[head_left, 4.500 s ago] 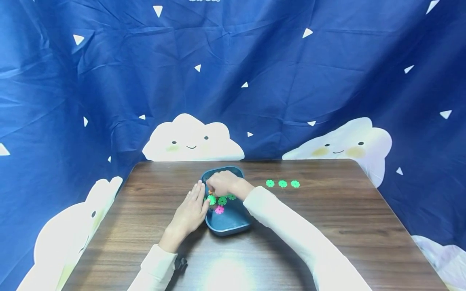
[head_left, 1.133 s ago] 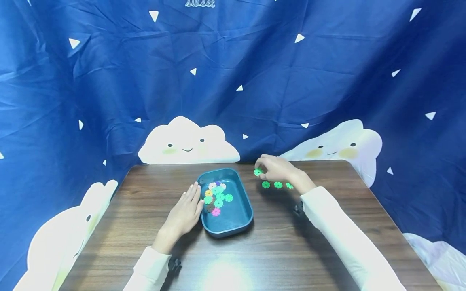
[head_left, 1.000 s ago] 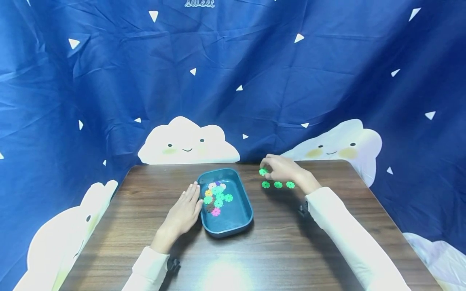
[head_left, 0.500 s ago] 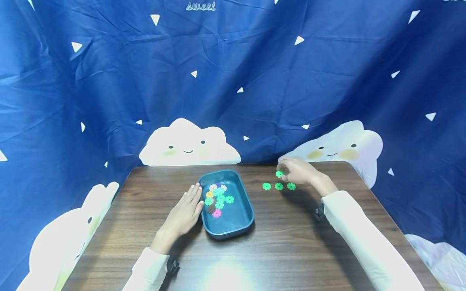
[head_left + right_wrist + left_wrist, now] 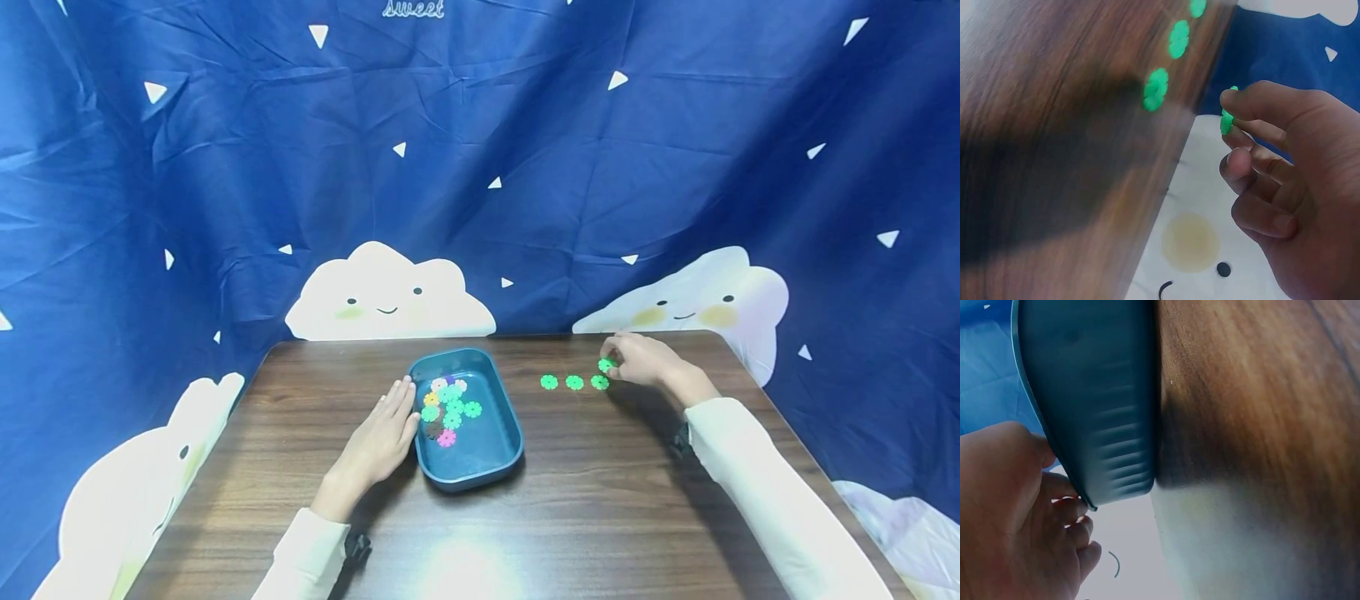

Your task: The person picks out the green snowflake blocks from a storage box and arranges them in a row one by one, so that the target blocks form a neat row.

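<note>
My right hand [image 5: 643, 360] pinches a green snowflake-shaped plastic disc [image 5: 1227, 119] between thumb and finger. It hovers just above the right end of a row of three matching discs on the table, whose middle one [image 5: 574, 382] lies flat like the others. My left hand [image 5: 377, 435] lies along the left side of a dark teal tray [image 5: 480, 458], fingers straight and touching its rim. The left wrist view shows those fingers [image 5: 1069, 511] against the tray's edge. Inside the tray is a loose pile of discs, mostly green [image 5: 452, 407], with a pink one [image 5: 446, 438] at the near side.
Orange, brown, white and purple discs also lie in the tray pile. The wooden table [image 5: 637, 492] ends at a back edge close behind the row of discs. A blue cloth [image 5: 525, 167] with white clouds and triangles hangs behind it.
My right hand has left the tray with a green disc and moved rightward above the row, from its left end to its right end. My left hand stays at the tray.
</note>
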### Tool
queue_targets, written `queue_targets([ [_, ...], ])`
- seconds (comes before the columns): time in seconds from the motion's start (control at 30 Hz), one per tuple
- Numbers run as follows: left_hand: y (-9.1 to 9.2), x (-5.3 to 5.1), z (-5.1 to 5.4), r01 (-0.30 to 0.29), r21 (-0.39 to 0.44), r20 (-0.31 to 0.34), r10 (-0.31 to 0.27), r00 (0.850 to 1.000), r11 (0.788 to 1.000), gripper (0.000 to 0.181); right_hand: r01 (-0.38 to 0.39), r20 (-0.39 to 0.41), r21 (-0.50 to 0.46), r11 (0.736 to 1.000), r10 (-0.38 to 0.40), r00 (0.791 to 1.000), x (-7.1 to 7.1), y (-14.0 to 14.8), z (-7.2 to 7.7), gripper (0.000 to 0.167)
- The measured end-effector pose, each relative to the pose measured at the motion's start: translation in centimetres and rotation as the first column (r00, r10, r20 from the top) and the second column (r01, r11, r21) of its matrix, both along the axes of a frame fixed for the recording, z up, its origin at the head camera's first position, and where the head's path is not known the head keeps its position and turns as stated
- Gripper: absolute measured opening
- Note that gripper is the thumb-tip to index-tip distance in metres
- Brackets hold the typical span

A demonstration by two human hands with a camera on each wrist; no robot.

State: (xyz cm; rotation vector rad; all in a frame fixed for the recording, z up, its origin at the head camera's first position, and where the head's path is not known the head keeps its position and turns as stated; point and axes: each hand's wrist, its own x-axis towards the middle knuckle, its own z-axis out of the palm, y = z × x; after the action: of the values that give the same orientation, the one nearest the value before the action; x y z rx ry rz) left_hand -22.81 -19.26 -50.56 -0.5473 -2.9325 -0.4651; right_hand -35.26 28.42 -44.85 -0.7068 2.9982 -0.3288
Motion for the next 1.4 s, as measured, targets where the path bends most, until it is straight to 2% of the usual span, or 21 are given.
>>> queue_targets([
  [0.4,0.1,0.0,0.0,-0.001,0.013,-0.011,0.002,1.0,1.0,0.059,0.025,0.04,0.005,1.0,-0.026,0.999,0.1,2.6,-1.7,0.029],
  [0.67,0.2,0.0,-0.2,-0.009,0.017,-0.006,0.009,1.0,1.0,0.059,0.065,0.081,0.032,0.997,-0.068,0.994,0.2,3.1,-3.1,0.028],
  [1.17,0.1,0.1,0.0,-0.008,0.015,0.003,0.008,1.0,1.0,0.059,0.107,0.064,0.012,0.994,-0.107,0.992,0.3,3.4,-5.2,0.028],
  [1.4,0.2,0.0,0.1,-0.011,0.022,0.0,0.011,1.0,1.0,0.059,0.108,0.062,-0.006,0.994,-0.108,0.992,0.4,3.5,-5.2,0.03],
])
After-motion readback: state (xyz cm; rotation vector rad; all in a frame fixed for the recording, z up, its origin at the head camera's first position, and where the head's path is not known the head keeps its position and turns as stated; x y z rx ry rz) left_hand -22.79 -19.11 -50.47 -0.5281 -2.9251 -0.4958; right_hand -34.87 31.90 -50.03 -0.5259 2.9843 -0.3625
